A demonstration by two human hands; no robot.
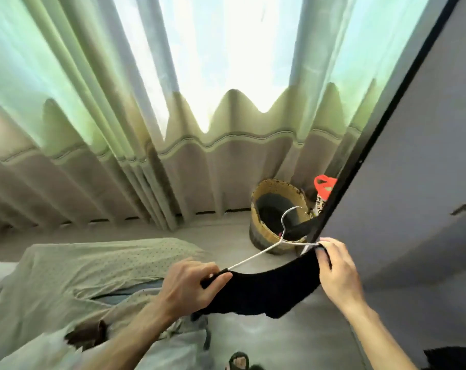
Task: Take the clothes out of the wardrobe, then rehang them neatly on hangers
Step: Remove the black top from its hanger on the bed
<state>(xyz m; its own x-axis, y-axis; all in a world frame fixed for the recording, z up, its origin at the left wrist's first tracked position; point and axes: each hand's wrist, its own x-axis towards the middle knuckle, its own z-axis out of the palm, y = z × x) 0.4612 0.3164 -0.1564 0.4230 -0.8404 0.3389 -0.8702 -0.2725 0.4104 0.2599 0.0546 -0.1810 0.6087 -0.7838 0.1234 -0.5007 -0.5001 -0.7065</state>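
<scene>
Head view shows the left hand (189, 285) and the right hand (336, 271) each pinching one end of a black garment (269, 289) on a white hanger (277, 241), above the floor (293, 343), near a woven basket (277, 188).

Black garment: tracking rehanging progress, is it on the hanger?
On: white hanger ends run into the black garment, where left hand and right hand grip it.

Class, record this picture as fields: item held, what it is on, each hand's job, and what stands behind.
item: black garment, draped on a white hanger
left hand: grips the garment's left end at the hanger arm
right hand: pinches the garment's right end
behind: woven basket on the floor, green curtain
right side: grey wardrobe door
</scene>
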